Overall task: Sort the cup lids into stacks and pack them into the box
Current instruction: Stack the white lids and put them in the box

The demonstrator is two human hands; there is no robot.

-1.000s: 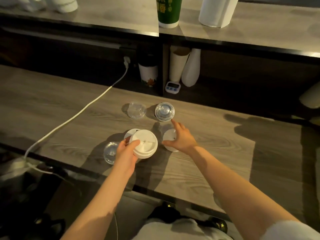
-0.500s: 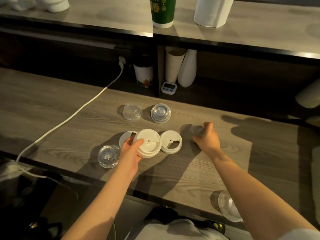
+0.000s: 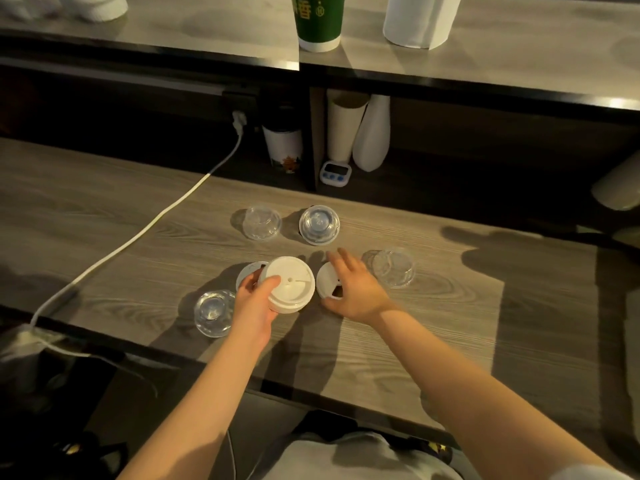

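**White lids mid-sort, box not in view**

The white sip lid (image 3: pixel 291 284) is gripped by the left hand (image 3: pixel 254 303): thumb on top, fingers curled under its near-left rim. It is held over a flat white lid (image 3: pixel 247 271), which is half hidden beneath it. The right hand (image 3: pixel 356 289) is spread open, fingers nearly straight, over a second flat white lid (image 3: pixel 325 280) just to the right. Whether that lid is pressed or only hovered over can't be told.

All this is set mid-table (image 3: pixel 415 341), nearer the front edge. Toward the back edge the back-left clear lid (image 3: pixel 261 223) & back-right clear lid (image 3: pixel 318 224) are seen. The right clear lid (image 3: pixel 393 268) is just beside the right hand, and the front clear lid (image 3: pixel 213 311) lies by the left hand, close to the front edge.

Handling, as judged: the lids are v. light, thin plastic, stiffest at the rim and easily dented at the centre. The clear ones are prob. slippery. They are best taken by the rim w/ thumb & fingertips, not squeezed across the dome.
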